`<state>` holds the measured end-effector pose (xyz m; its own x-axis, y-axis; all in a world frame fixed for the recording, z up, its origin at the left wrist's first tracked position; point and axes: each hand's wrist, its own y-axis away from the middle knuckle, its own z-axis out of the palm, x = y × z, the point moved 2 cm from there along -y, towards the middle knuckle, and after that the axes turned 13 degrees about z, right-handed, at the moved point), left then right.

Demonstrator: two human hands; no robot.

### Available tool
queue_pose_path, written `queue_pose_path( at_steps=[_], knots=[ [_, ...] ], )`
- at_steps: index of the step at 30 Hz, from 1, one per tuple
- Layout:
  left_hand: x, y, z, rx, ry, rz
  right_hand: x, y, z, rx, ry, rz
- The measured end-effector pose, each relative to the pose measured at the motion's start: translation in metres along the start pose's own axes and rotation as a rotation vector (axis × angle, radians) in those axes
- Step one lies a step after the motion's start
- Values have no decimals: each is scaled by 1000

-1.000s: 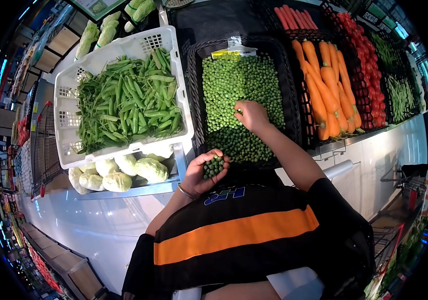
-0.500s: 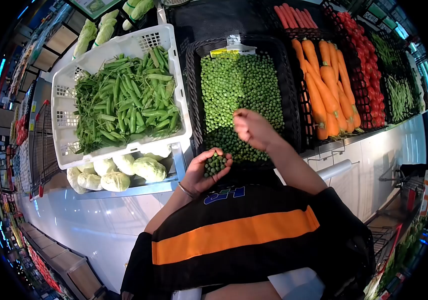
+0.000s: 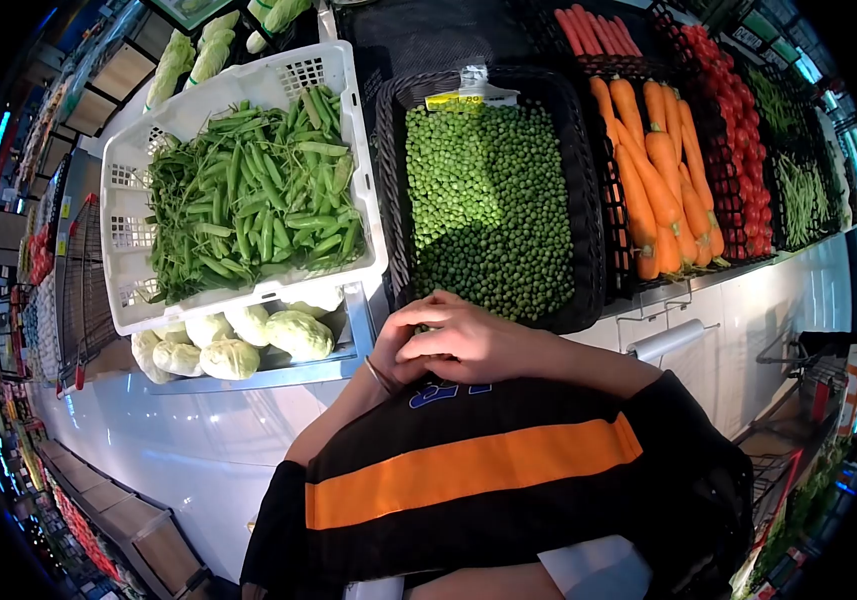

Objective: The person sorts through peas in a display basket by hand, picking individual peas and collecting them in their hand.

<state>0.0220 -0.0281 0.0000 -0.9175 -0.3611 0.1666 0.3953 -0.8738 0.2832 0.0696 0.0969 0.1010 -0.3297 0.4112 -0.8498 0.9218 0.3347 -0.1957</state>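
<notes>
Just in front of my body, my left hand [image 3: 393, 350] is cupped close to the near edge of the black basket [image 3: 588, 240]. A handful of green peas showed in it a moment earlier; now they are mostly covered. My right hand [image 3: 473, 340] lies over the left palm with its fingers curled in, and its fingertips are hidden, so I cannot tell what they pinch. Beyond both hands, loose green peas [image 3: 488, 210] fill the basket. A price tag [image 3: 470, 98] sits at the basket's far side.
To the left, a white crate [image 3: 373, 215] holds pea pods [image 3: 258, 200], with pale cabbages [image 3: 298, 335] below it. On the right are carrots [image 3: 663, 180] and red tomatoes [image 3: 723, 130]. A plastic bag roll [image 3: 666, 340] hangs under the counter edge. A shopping cart [image 3: 88, 290] stands far left.
My right hand has come down and left from above the peas in the basket onto my left hand, covering the peas held there. My left hand has hardly moved.
</notes>
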Motion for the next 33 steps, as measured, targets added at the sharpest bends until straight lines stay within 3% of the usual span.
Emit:
queue_pose_path(
  at_steps=[3,4,5,6,8,10,17,24,26,28,30,33],
  knots=[
    [-1,0,12,-96,-142,84,-2,-1,-3,117,-41,-77],
    [2,7,21,79,-201,65,-4,0,-9,115,-41,-77],
    [4,12,29,255,-259,46,-1,0,-23,161,-75,187],
    [3,4,26,176,-62,-43,8,3,-37,203,-109,451],
    [3,1,24,120,-94,-42,59,12,-72,564,233,667],
    [3,1,25,124,-102,-40,107,24,-97,524,388,830],
    [4,-1,23,133,-117,-34,155,22,-94,367,626,984],
    [4,-1,27,142,-88,-27,164,16,-88,437,666,884],
    [3,-1,26,127,-86,-17,160,21,-94,478,526,933],
    [3,-1,25,119,-74,-14,163,27,-100,543,430,847],
    [3,-1,24,128,-70,-19,161,32,-106,664,-96,797],
    [2,-1,24,124,-59,-26,159,38,-103,703,-44,826]
  ],
)
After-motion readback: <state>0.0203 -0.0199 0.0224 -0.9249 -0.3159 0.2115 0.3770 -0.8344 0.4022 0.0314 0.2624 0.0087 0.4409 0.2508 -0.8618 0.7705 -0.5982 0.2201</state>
